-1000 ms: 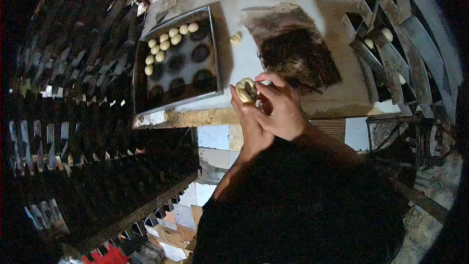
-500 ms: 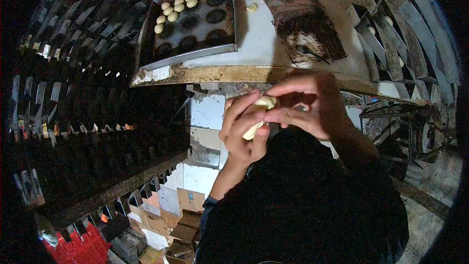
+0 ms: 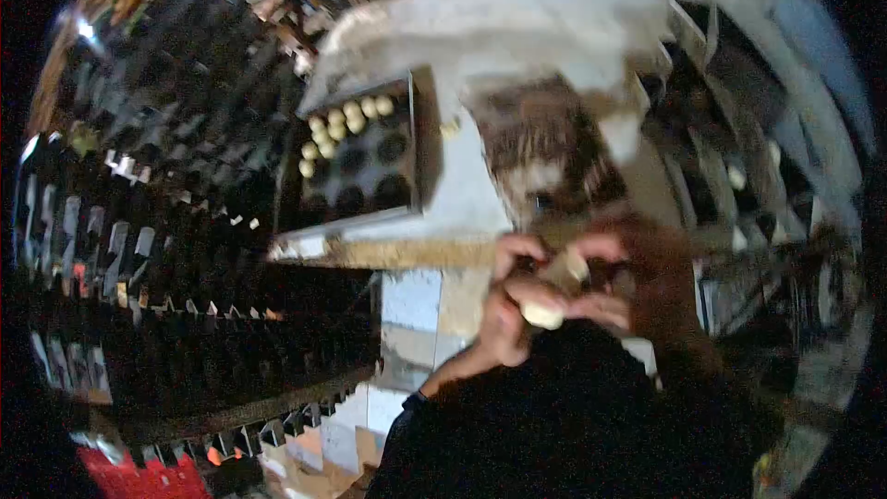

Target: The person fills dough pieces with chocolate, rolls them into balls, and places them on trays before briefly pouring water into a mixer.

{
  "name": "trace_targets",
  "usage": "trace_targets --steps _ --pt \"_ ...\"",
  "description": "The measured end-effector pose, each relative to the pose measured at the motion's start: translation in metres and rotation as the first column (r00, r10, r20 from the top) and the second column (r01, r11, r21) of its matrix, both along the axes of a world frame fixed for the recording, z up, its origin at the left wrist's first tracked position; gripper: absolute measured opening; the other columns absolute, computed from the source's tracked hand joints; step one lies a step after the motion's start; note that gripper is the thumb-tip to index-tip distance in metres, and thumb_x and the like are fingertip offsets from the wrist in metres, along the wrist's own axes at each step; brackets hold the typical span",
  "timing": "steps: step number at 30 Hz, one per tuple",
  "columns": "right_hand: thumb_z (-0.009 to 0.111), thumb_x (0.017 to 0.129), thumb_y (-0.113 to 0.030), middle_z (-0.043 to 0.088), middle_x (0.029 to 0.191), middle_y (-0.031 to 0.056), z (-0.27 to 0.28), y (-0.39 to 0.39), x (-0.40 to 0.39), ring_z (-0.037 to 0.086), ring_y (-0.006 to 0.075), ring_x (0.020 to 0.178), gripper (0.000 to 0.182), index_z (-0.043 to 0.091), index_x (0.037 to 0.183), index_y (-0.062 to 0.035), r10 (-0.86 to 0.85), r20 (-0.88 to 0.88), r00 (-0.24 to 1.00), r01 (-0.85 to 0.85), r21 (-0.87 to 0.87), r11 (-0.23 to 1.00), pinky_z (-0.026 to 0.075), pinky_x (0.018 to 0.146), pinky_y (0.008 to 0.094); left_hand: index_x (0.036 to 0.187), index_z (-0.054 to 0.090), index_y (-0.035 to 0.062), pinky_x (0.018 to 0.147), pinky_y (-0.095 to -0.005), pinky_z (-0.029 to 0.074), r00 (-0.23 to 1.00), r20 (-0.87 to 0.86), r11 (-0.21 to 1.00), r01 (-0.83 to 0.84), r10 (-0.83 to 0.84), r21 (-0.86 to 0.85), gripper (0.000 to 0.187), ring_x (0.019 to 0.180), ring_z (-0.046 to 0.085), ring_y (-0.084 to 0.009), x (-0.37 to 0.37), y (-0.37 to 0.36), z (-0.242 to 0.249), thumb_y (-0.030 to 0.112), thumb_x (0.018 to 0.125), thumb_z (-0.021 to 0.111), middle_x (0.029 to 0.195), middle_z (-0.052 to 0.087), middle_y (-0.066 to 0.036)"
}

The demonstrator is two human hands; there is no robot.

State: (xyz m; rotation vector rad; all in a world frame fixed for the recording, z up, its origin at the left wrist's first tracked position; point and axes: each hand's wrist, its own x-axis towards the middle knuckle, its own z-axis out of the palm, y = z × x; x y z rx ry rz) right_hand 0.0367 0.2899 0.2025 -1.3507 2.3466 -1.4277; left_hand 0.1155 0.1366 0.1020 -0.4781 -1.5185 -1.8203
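A pale piece of dough (image 3: 543, 316) is held between my two hands in front of my chest, just below the table's front edge. The fingers of my left hand (image 3: 504, 322) are curled around it, and its pale end pokes out underneath. Higher up, another pale part shows between the fingertips. My right hand (image 3: 612, 279) meets it from the other side, thumb and fingers pinching the dough. Motion blur hides the exact finger contacts. Beyond my hands, on the left of the table, a dark metal tray (image 3: 415, 143) holds several round dough balls (image 3: 355, 122) along its far and left sides.
A dark, stained sheet (image 3: 545, 143) lies on the white table (image 3: 453, 185), with small dough scraps (image 3: 450, 129) to its left. Metal racks or moulds (image 3: 711, 194) stand along the right. Dark stacked shapes fill the left, and a red crate-like object (image 3: 139, 476) is at lower left.
The view has tilted up, so the table and tray appear lower. Both hands appear farther right and lower, still on the dough, with their grip turned.
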Motion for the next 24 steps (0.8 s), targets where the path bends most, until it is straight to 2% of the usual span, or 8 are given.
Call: trace_targets --steps 5,8,12,14,18,21,22,24 --pt "0.080 0.068 -0.019 0.063 0.098 0.0121 0.006 0.065 -0.045 0.064 0.0229 0.082 0.033 0.065 0.094 -0.0055 -0.050 -0.282 0.958 -0.014 -0.222 0.975 0.054 0.070 0.0320 0.094 0.060 0.0090 0.079 -0.0378 0.038 0.957 -0.229 0.975 -0.203 0.179 -0.085 0.022 0.091 0.046 -0.0225 -0.087 0.061 0.058 0.029 0.087 0.065 0.103 0.044 -0.014" --pt "0.078 0.069 -0.015 0.064 0.099 0.0087 -0.013 0.075 -0.069 0.065 0.0242 0.087 0.035 0.064 0.101 -0.0120 -0.204 -0.309 0.929 -0.007 -0.565 0.825 0.055 0.077 0.0367 0.121 0.042 0.0045 0.074 -0.0353 0.053 0.967 -0.239 0.996 -0.073 0.084 0.053 0.061 0.102 0.047 -0.0233 -0.125 0.108 0.066 0.024 0.076 0.078 0.113 0.036 -0.017" --pt "0.070 0.080 -0.018 0.062 0.101 0.0109 -0.006 0.157 -0.101 0.064 0.0288 0.093 0.022 0.064 0.099 -0.0089 0.120 0.151 0.981 -0.065 -0.328 0.942 0.054 0.079 0.0397 0.123 0.046 -0.0011 0.073 -0.0384 0.045 0.980 -0.200 0.976 -0.040 -0.004 -0.212 0.080 0.099 0.048 -0.0258 -0.164 0.124 0.111 0.042 0.066 0.082 0.104 0.054 -0.015" --pt "0.064 0.085 -0.018 0.061 0.104 0.0119 0.003 0.156 -0.108 0.062 0.0303 0.095 0.015 0.062 0.096 -0.0085 -0.018 -0.005 1.000 0.017 -0.164 0.986 0.052 0.080 0.0410 0.096 0.060 0.0006 0.075 -0.0388 0.044 0.973 -0.157 0.972 0.141 -0.171 -0.188 0.055 0.086 0.054 -0.0283 -0.183 0.143 0.125 0.041 0.065 0.082 0.093 0.056 -0.014" --pt "0.055 0.088 -0.016 0.060 0.105 0.0166 0.050 0.167 -0.123 0.058 0.0331 0.100 0.012 0.058 0.095 -0.0062 -0.237 -0.462 0.855 0.186 -0.154 0.970 0.050 0.081 0.0436 0.067 0.051 0.0032 0.067 -0.0388 0.043 0.956 -0.292 0.954 -0.093 0.007 -0.284 0.037 0.065 0.054 -0.0274 -0.212 0.153 0.118 0.028 0.069 0.079 0.068 0.053 -0.009" --pt "0.057 0.087 -0.017 0.056 0.109 0.0199 0.079 0.190 -0.124 0.058 0.0354 0.099 0.021 0.058 0.100 -0.0009 -0.115 -0.664 0.738 0.103 -0.057 0.993 0.052 0.080 0.0444 0.064 0.052 0.0051 0.049 -0.0332 0.038 0.988 -0.149 0.902 -0.107 0.048 -0.418 0.026 0.050 0.046 -0.0241 -0.225 0.178 0.123 0.014 0.070 0.075 0.056 0.049 -0.007" --pt "0.058 0.087 -0.018 0.055 0.111 0.0213 0.094 0.194 -0.124 0.057 0.0359 0.099 0.025 0.058 0.103 0.0017 -0.021 -0.711 0.703 0.060 0.030 0.998 0.052 0.081 0.0447 0.063 0.051 0.0050 0.044 -0.0322 0.036 0.941 -0.243 0.920 0.138 -0.237 -0.366 0.024 0.049 0.047 -0.0240 -0.237 0.181 0.133 0.009 0.074 0.072 0.057 0.048 -0.008" --pt "0.057 0.088 -0.020 0.054 0.110 0.0209 0.106 0.199 -0.120 0.056 0.0351 0.099 0.028 0.057 0.105 0.0024 0.053 -0.878 0.476 0.179 0.155 0.972 0.052 0.083 0.0446 0.075 0.056 0.0048 0.055 -0.0323 0.045 0.983 -0.085 0.983 0.158 -0.166 -0.088 0.014 0.060 0.055 -0.0228 -0.225 0.222 0.106 0.006 0.076 0.070 0.069 0.054 -0.010"
